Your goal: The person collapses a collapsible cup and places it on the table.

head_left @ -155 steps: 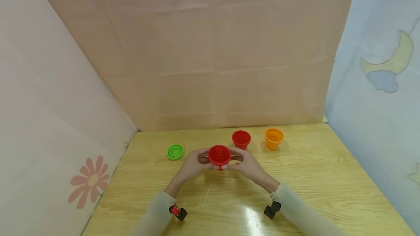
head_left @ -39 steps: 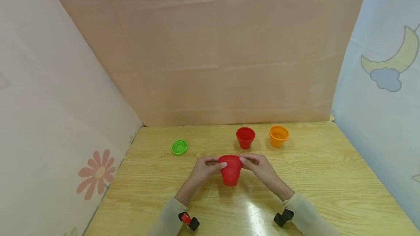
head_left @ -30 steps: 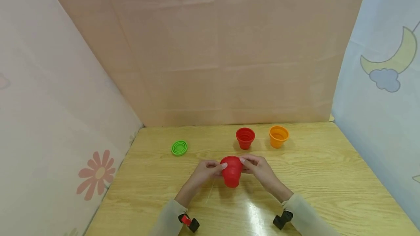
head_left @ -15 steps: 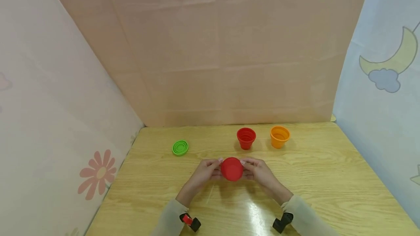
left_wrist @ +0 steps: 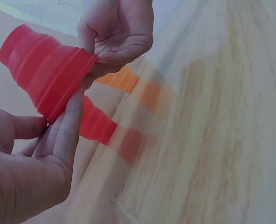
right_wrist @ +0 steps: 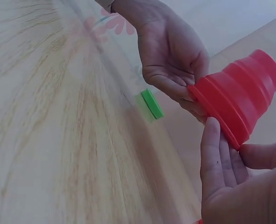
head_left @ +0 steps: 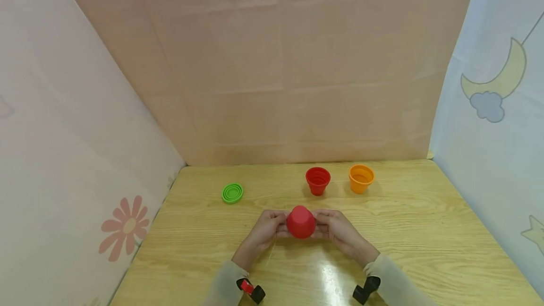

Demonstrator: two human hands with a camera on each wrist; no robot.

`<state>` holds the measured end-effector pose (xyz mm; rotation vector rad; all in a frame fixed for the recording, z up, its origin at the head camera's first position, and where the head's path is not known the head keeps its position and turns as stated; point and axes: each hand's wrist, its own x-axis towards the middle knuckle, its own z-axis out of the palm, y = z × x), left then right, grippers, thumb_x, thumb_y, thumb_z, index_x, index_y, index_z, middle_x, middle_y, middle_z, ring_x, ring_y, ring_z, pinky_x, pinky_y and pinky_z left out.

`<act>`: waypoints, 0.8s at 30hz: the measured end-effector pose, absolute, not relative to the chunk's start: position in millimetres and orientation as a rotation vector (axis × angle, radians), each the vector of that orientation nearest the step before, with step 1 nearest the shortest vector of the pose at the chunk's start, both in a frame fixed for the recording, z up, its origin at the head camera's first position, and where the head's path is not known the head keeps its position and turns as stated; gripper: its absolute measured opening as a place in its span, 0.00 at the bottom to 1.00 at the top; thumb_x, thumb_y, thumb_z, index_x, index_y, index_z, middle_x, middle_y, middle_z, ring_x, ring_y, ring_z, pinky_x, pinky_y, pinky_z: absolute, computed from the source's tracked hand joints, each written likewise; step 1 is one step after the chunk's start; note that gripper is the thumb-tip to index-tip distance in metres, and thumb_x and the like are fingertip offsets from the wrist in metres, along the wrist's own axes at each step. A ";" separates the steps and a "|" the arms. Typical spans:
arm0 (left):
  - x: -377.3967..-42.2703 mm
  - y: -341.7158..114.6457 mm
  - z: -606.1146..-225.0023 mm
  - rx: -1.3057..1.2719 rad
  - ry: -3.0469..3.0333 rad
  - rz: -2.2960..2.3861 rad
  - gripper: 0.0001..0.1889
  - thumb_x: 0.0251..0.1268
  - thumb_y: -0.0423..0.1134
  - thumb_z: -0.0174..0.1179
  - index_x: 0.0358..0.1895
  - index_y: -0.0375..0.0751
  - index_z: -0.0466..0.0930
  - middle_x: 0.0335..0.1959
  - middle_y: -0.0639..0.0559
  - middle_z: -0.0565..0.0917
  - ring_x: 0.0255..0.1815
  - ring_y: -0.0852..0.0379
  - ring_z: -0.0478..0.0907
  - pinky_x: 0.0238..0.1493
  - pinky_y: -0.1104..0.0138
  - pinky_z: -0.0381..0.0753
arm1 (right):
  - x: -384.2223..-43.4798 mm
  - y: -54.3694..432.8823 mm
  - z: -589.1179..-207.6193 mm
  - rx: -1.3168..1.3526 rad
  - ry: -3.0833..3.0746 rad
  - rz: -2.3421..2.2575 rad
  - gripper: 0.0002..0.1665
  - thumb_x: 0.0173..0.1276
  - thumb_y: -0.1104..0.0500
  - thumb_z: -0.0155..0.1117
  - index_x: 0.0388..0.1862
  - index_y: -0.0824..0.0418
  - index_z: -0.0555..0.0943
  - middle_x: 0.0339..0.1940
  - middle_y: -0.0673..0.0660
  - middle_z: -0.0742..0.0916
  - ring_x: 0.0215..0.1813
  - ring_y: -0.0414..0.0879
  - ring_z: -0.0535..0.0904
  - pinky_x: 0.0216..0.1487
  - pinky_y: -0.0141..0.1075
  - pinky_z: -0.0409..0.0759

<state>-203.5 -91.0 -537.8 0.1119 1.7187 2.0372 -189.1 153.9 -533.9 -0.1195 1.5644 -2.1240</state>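
A red ribbed collapsible cup (head_left: 301, 222) is held up off the table at full height and upside down, its base towards the head camera. My left hand (head_left: 264, 228) pinches one side of its rim between thumb and fingers. On the opposite side of the rim, my right hand (head_left: 342, 233) has the same kind of grip. The left wrist view shows the stepped wall of the cup (left_wrist: 47, 70) above both thumbs. Fingers of the right hand (right_wrist: 243, 191) lie under the rim in the right wrist view.
Behind the hands, a second red cup (head_left: 318, 182) stands upright on the wooden table (head_left: 199, 235). An orange cup (head_left: 361, 179) is to its right. Further left lies a flat, collapsed green cup (head_left: 232, 193). Cloth-covered walls (head_left: 272, 84) enclose the back and sides.
The held red cup has turned over: its mouth faced up earlier, then it tilted, and now its base points up. Both hands have kept hold of the rim. The other cups stay put.
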 end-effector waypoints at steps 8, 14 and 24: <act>-207.3 -84.9 -543.0 0.057 1.707 2.123 0.19 0.83 0.30 0.45 0.61 0.20 0.80 0.50 0.36 0.90 0.42 0.56 0.92 0.49 0.61 0.92 | -190.1 154.5 -532.6 -0.080 1.470 -2.174 0.26 0.86 0.55 0.53 0.72 0.70 0.75 0.50 0.55 0.93 0.50 0.46 0.92 0.60 0.42 0.90; -207.6 -83.8 -542.6 0.040 1.715 2.137 0.19 0.84 0.32 0.46 0.63 0.21 0.79 0.51 0.36 0.90 0.43 0.55 0.92 0.53 0.58 0.91 | -189.3 152.0 -531.3 -0.075 1.467 -2.188 0.32 0.86 0.54 0.53 0.78 0.72 0.67 0.52 0.54 0.93 0.51 0.45 0.91 0.59 0.40 0.90; -206.9 -81.5 -541.8 0.041 1.753 2.119 0.20 0.85 0.36 0.48 0.64 0.23 0.79 0.48 0.37 0.91 0.41 0.57 0.92 0.49 0.61 0.92 | -189.3 151.0 -538.7 -0.033 1.488 -2.201 0.30 0.87 0.57 0.48 0.78 0.74 0.65 0.49 0.52 0.93 0.50 0.44 0.91 0.59 0.39 0.90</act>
